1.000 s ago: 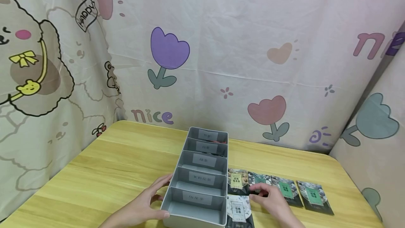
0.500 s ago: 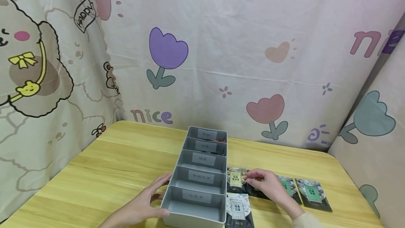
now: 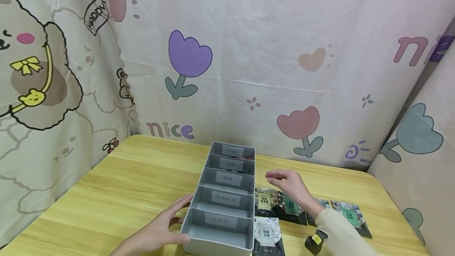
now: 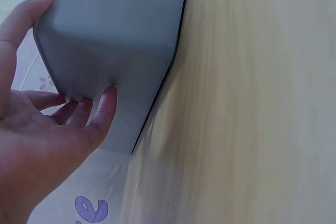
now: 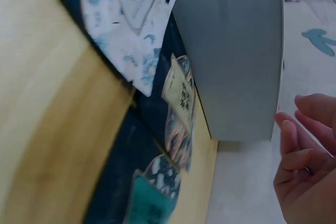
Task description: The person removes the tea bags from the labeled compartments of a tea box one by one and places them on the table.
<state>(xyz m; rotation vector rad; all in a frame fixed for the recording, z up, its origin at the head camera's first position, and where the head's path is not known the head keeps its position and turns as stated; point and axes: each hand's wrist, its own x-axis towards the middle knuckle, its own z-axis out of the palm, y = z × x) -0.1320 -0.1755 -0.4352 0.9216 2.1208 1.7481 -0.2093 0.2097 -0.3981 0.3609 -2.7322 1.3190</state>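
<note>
A long grey storage box (image 3: 218, 250) with several labelled compartments stands lengthwise on the table. My left hand (image 3: 161, 226) grips its near left corner, thumb at the front rim and bent fingers against the side wall (image 4: 126, 40). Beyond the packets and right of the box, my right hand (image 3: 289, 183) is raised, fingers loosely bent and holding nothing. Flat tea packets lie along the box's right side: a white one (image 3: 267, 237), one with a yellow label (image 3: 264, 201), and green-labelled ones, including one beneath the hand (image 3: 292, 208) and one farther right (image 3: 350, 217). The forearm partly hides another.
Something red (image 3: 245, 158) shows in the rearmost compartment, and a dark edge shows in the one before it. A small black device (image 3: 314, 242) sits at my right wrist. A printed curtain (image 3: 227, 50) hangs behind the wooden table (image 3: 142, 177).
My right hand has moved away from me and slightly left, rising from over the green-labelled packets to beyond the row. The left hand and the box have stayed put.
</note>
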